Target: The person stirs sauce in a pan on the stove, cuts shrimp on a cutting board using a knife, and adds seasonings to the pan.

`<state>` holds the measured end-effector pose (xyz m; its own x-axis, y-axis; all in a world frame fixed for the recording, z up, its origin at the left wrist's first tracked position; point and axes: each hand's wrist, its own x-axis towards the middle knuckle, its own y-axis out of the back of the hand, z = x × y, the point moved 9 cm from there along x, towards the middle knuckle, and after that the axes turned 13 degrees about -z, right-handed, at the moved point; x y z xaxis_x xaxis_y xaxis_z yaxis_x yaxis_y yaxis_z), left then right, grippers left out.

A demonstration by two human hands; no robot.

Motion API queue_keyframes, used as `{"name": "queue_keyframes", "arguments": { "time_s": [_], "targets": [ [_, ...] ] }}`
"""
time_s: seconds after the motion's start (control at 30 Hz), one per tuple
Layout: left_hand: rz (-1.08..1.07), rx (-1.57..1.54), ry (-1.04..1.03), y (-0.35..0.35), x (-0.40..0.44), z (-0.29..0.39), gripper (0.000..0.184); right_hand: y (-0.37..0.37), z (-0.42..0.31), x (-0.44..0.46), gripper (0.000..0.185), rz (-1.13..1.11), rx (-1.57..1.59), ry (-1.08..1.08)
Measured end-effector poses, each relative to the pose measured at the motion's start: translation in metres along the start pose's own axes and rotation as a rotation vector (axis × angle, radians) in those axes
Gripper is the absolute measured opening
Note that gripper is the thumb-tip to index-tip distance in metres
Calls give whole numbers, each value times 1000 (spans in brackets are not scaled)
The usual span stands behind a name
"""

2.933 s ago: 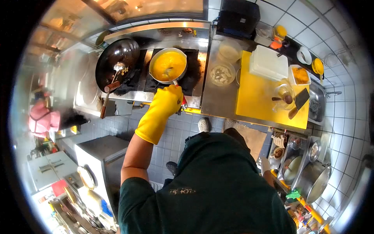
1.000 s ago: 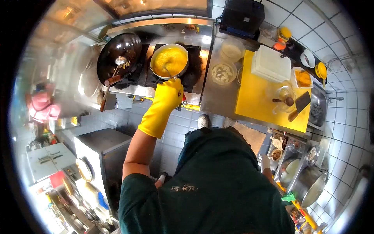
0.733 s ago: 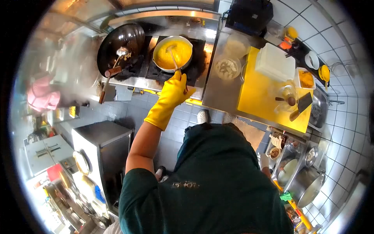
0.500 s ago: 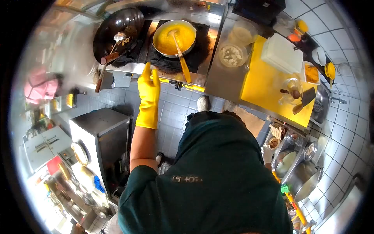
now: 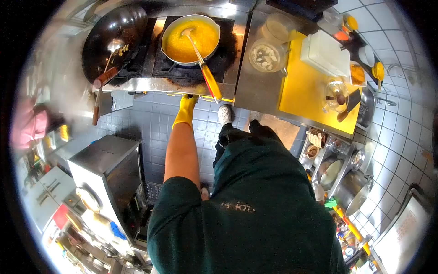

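Note:
My left hand, in a yellow rubber glove, is at the stove's front edge. Its fingers are closed around a dark control knob, partly hidden by the edge. Above it, a saucepan of yellow liquid sits on a blackened burner. A ladle with a yellow-and-red handle leans out over the pan's rim. To the left, a dark wok holds another ladle and a few food scraps. I do not see my right hand.
On the right counter, a yellow cutting board carries a white container, a glass jug and a cleaver. A bowl of white pieces stands beside the board. A steel cabinet stands at left.
My left hand has gone from raised, fingers extended, in front of the stove down to the knob under its front edge. The view has shifted, so the stove appears farther left.

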<state>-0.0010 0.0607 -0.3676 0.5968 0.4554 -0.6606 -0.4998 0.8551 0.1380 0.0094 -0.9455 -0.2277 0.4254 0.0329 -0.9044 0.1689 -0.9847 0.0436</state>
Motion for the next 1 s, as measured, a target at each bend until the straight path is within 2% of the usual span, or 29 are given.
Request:
{"name": "queue_keyframes", "arguments": {
  "time_s": [0.03, 0.17, 0.2, 0.27, 0.3, 0.33, 0.37, 0.4, 0.43, 0.47, 0.5, 0.53, 0.57, 0.6, 0.63, 0.7, 0.73, 0.8, 0.83, 0.87, 0.9, 0.93, 0.97, 1.0],
  "targets": [
    [-55, -97, -36, 2, -8, 13, 38, 20, 16, 6, 16, -22, 93, 7],
    [-47, -966, 101, -2, 18, -62, 40, -38, -4, -47, 19, 58, -227, -113],
    [-43, -1142, 40, -7, 12, -52, 35, -20, 12, -44, 22, 214, -296, -137],
    [-34, -626, -252, 4, -4, -26, 33, -11, 39, -33, 27, 222, -82, -131],
    [-14, -495, -332, 4, -3, -23, 33, -19, 39, -40, 29, 230, 30, -123],
    [-22, -700, -250, 2, 2, -37, 32, -28, 38, -44, 31, 220, 103, -127],
    [-23, -943, -174, -5, 13, -51, 31, -46, 0, -47, 33, 93, -387, 60],
    [-25, -1078, -123, -10, 22, -61, 31, -91, -37, -65, 29, -34, -1144, 226],
    [-38, -1113, -113, -12, 28, -66, 30, -134, -67, -94, 25, 94, -1868, 536],
    [-23, -1010, -193, -2, 36, -71, 35, -130, -71, -83, 16, 36, -1836, 244],
    [-118, -996, -218, 2, 47, -80, 36, -82, -25, -44, 14, -160, -953, -53],
    [-125, -962, -169, 7, 45, -89, 36, -100, -40, -42, 15, -196, -1589, -8],
    [-120, -924, -124, 6, 42, -93, 36, -117, -54, -42, 16, -133, -2222, 106],
    [81, -731, 19, 6, 6, -74, 46, -100, -72, -28, 15, 60, -1912, 107],
    [31, -483, 30, 13, 19, -93, 55, -82, -88, -19, 14, 231, -1576, 180],
    [-35, 376, 84, 20, 33, -117, 50, -116, -150, -29, 16, 388, -1702, 570],
    [-105, 282, 252, 9, 17, -125, 49, -126, -178, -22, 17, 382, -1785, 600],
    [-232, 92, 591, -22, -47, -126, 52, -131, -230, -11, 18, 383, -1454, 582],
    [-274, 11, 393, -43, -74, -97, 52, -130, -256, -7, 21, 375, -1061, 526],
    [-272, 26, 346, -60, -101, -72, 46, -134, -285, -4, 23, 391, -780, 511],
    [-299, 40, 303, -79, -121, -45, 45, -135, -314, 5, 36, 469, -587, 463],
    [-321, 53, 263, -98, -140, -16, 43, -149, -353, -5, 40, 554, -642, 813],
    [-339, 64, 224, -118, -158, 12, 42, -169, -390, -9, 41, 381, -434, 715],
    [-352, 128, 158, -140, -172, 46, 40, -169, -421, 2, 42, 504, -610, 727]
  ]
}}
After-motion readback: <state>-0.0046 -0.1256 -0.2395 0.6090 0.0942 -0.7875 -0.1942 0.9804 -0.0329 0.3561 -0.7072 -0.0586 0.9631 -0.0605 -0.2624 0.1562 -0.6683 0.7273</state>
